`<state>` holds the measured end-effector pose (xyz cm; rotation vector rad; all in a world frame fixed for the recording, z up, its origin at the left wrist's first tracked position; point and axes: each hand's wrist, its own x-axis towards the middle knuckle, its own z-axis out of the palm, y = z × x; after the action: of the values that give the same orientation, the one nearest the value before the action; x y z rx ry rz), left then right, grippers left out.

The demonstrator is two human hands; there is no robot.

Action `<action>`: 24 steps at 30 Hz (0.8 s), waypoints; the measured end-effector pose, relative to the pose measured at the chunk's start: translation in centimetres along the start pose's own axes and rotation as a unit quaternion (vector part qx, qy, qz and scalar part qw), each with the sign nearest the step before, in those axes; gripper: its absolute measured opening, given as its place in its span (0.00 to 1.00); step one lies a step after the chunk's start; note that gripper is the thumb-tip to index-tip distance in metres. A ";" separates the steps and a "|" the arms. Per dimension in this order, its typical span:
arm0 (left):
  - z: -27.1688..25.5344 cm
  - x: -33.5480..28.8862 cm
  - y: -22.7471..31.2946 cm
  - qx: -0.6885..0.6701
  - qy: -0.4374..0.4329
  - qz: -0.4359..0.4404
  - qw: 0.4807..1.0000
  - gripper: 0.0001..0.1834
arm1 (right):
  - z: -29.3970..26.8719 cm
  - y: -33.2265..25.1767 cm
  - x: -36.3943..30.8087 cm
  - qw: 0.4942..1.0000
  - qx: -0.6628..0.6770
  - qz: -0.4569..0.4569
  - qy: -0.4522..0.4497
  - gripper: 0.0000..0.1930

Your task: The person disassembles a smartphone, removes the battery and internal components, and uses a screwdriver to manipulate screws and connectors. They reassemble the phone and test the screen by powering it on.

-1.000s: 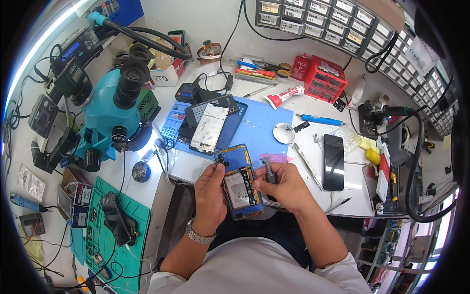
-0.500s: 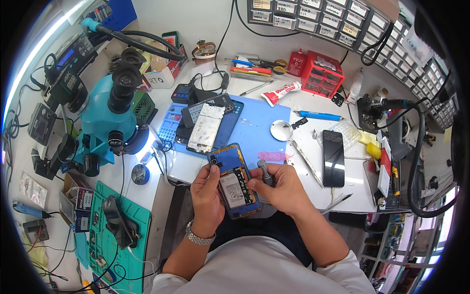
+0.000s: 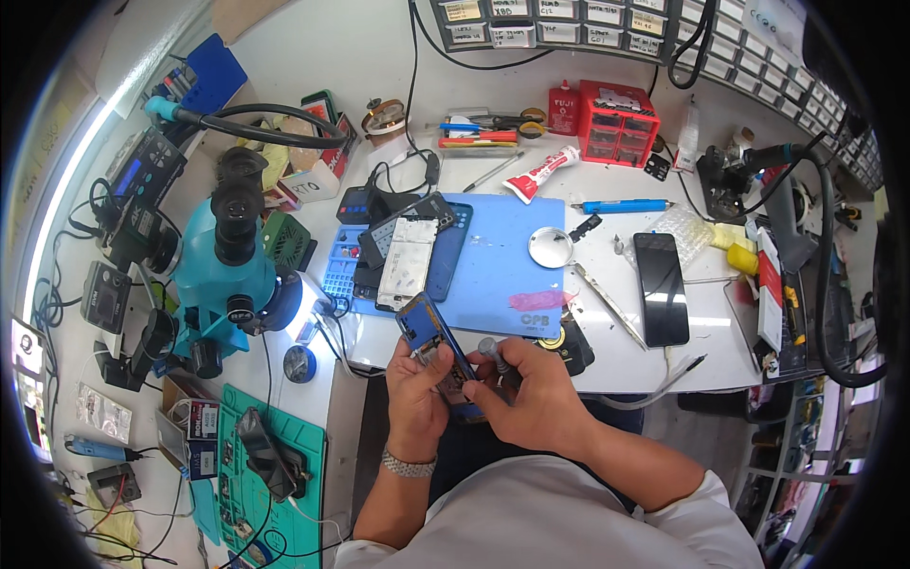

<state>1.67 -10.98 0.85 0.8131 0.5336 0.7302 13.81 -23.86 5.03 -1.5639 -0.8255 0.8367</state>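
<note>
An opened smartphone with a blue frame and bare inner parts is held above my lap, tilted steeply onto its side. My left hand is closed around its left side, thumb over the inner face. In my right hand is a short grey screwdriver, its handle pointing up between thumb and fingers. The right thumb also presses against the phone's edge. The screwdriver's tip is hidden, and my fingers cover the phone's lower half.
A blue mat carries phone parts, including a silver frame. A black phone and tweezers lie to the right. The teal microscope stands left, above a green mat. Behind is a red drawer box.
The phone has turned from facing up to steeply tilted on its side. Both hands still hold on. My view has shifted, and a dark part with a round coil shows at the bench edge.
</note>
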 end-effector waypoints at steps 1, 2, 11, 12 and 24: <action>-0.2 0.0 0.1 -0.003 0.004 0.001 1.000 0.17 | 0.0 -0.6 -0.3 1.000 -0.002 0.003 -0.004 0.16; -0.4 0.1 0.1 -0.009 -0.001 -0.005 1.000 0.17 | 0.0 -0.8 -0.5 1.000 -0.006 0.007 -0.008 0.16; -1.1 0.4 -0.5 -0.010 0.013 0.026 1.000 0.19 | 0.8 -0.1 -1.2 0.999 0.016 -0.040 0.018 0.16; -1.1 0.3 -0.6 0.001 0.011 0.033 0.999 0.20 | 0.8 -0.1 -1.2 0.999 0.019 -0.030 0.015 0.16; -0.3 0.0 -0.6 0.065 0.015 0.101 0.993 0.30 | -0.1 -1.1 -0.6 0.995 0.025 0.096 -0.007 0.12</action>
<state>1.69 -11.16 0.19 0.9894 0.5344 0.9024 13.54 -24.24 6.16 -1.6129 -0.6660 1.0000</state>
